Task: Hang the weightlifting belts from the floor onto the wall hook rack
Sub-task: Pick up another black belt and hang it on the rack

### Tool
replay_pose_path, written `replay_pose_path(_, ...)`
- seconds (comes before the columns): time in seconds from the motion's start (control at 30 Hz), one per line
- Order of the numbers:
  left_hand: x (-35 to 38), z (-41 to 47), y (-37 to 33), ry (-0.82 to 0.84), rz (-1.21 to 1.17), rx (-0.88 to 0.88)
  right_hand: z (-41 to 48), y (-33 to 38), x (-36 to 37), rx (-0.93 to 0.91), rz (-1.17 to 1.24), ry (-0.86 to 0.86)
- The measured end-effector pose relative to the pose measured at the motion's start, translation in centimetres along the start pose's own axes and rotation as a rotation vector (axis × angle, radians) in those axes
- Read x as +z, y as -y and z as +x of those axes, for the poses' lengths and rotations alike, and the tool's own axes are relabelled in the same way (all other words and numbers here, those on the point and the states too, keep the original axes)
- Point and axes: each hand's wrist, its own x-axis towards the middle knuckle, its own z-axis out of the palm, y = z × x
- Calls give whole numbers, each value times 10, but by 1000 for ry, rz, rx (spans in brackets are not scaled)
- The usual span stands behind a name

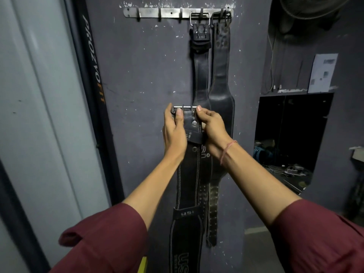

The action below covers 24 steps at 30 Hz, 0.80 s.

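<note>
While we face the dark grey wall (141,75), both our arms stretch forward and upward, maroon sleeves (110,233) bunched at the elbows. Our left hand (174,133) grips the left end of a metal buckle (184,108), thumb laid up along it. Our right hand (211,127), a pink thread bracelet (226,152) on its wrist, pinches the buckle's right end. From the buckle, the black stitched belt (189,184) hangs straight down before the wall, well below the hook rack (153,12).

At the rack's right end, two more black belts (221,85) hang side by side from their hooks. The wall's paint is chipped white around the rack. A black lettered strip (94,62) runs down the left beside a pale panel. To the right are a paper sheet (323,72), a fan (307,8) and a dark opening (291,134) with a power strip (293,170) on its floor.
</note>
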Motion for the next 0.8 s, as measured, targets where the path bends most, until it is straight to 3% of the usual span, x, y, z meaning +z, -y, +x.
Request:
replay_pose_path(0.1,-7,3,2,16,-27,5,2,2,6,-27,-27,60)
replay_pose_path(0.23,-8,10,4,30,32,32,14,-15,16,-251,-445,-88)
replay_pose_path(0.33,-5,15,7,6,80,45,22,-20,15,-381,-594,-230)
replay_pose_path(0.43,5,23,15,-18,160,21,39,-21,12,-515,-574,-295)
replay_pose_path(0.57,24,47,33,-143,317,49,74,-26,6,-521,-505,-290)
replay_pose_path(0.8,66,110,61,-155,347,127,156,-29,-11,-523,-495,-278)
